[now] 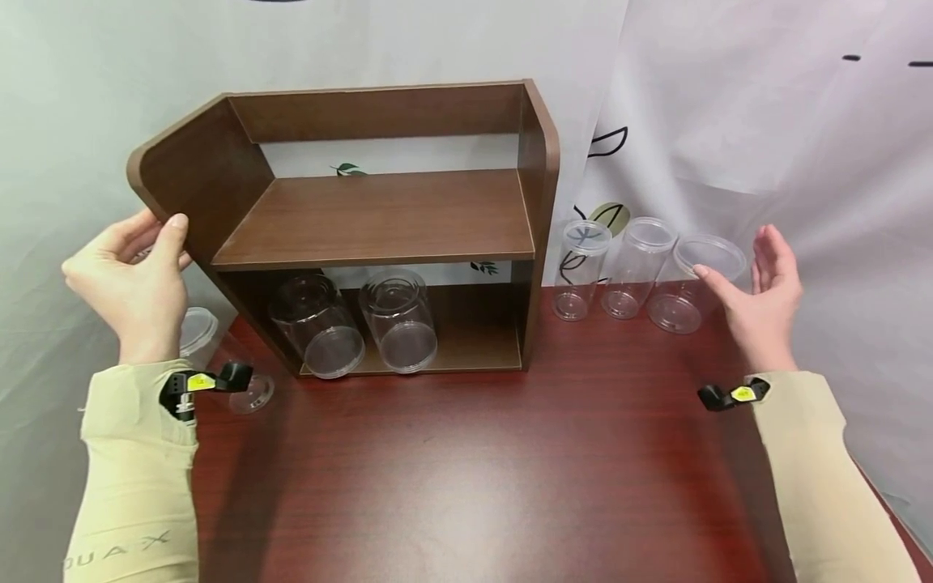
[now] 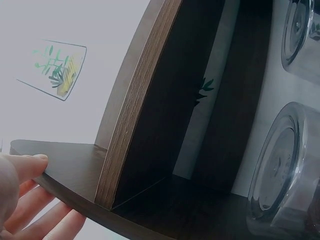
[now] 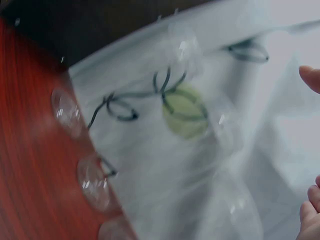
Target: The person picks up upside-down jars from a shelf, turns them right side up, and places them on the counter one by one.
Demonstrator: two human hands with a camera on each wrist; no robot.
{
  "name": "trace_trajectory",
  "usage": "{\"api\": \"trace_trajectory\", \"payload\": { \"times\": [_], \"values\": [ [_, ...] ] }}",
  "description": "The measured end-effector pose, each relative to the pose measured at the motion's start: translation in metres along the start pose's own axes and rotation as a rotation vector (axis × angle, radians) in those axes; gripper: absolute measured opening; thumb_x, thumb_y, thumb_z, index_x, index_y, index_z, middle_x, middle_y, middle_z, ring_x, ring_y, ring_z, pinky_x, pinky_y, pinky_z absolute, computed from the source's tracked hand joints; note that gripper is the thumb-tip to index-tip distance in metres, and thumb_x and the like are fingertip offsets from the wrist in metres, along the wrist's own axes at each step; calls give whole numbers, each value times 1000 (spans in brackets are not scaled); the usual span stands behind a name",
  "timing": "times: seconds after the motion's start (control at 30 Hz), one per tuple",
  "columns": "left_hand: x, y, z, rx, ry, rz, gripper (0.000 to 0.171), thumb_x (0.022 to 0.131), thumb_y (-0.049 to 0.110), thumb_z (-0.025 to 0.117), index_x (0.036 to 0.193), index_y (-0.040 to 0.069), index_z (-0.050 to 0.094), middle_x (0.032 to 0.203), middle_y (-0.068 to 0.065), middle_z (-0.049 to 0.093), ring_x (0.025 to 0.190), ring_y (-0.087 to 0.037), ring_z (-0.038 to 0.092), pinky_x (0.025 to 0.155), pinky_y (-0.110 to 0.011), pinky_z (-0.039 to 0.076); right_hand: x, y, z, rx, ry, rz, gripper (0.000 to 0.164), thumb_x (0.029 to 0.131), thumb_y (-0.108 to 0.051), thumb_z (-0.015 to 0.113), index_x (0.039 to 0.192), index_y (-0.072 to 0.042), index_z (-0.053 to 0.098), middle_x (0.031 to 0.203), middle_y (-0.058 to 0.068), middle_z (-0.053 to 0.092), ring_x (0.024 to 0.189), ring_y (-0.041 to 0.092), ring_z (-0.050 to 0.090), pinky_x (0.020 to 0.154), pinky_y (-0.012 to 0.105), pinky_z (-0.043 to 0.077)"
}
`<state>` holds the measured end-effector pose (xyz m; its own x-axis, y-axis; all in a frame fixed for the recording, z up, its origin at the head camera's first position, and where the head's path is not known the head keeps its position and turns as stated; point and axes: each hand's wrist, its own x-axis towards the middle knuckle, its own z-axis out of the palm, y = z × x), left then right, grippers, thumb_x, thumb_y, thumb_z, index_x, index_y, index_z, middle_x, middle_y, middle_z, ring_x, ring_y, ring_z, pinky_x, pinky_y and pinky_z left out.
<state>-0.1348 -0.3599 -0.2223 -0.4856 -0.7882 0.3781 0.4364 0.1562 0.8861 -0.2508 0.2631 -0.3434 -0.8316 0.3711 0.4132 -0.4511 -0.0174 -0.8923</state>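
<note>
**Left hand point(image 1: 134, 279) pinching shelf point(image 1: 386, 219), right hand point(image 1: 767, 312) free**

Left: thumb and fingers on either side of the left side panel point(image 1: 200, 178), left of frame. Right: fingers spread, gripping nothing, right of frame; thumb overlaps rim of wide clear jar point(image 1: 678, 312), contact can't be told. Brown shelf stands on red-brown table point(image 1: 452, 478), upper left to centre. Two clear jars point(image 1: 397, 320) on its lower tier. Two slimmer jars point(image 1: 632, 271) between shelf and wide jar.

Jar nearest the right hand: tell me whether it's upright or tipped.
Upright: in the head view the jar stands on the table, its rim above its base.
</note>
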Motion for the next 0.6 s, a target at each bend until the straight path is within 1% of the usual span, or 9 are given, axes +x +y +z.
{"api": "trace_trajectory", "payload": {
  "times": [0.1,0.27,0.4,0.6],
  "values": [
    [0,0,0,-9,-2,7,30,74,5,90,101,-1,79,87,-7,73,68,-12,70,59,-18,54,-6,-11,7,96,-3,-44,91,69,17,84,149,-5,47,152,11,46,141,18,40,115,21,27],
    [-2,2,1,4,-3,4,30,75,6,90,102,0,79,87,-7,74,68,-11,70,59,-18,54,-18,-30,19,192,-24,-92,83,66,23,80,141,-4,56,146,14,52,137,23,46,114,25,32],
    [-3,3,1,21,-7,9,29,75,7,90,102,1,80,88,-7,74,70,-10,71,60,-17,54,-29,-42,27,228,-62,-123,79,66,25,78,138,-2,60,143,17,54,135,26,48,114,28,35],
    [-2,3,1,17,-1,8,29,75,6,90,102,0,79,88,-7,73,69,-10,70,59,-17,54,-48,-54,42,214,-136,-153,75,68,26,77,136,2,60,138,18,58,130,28,53,113,34,38]
  ]
}}
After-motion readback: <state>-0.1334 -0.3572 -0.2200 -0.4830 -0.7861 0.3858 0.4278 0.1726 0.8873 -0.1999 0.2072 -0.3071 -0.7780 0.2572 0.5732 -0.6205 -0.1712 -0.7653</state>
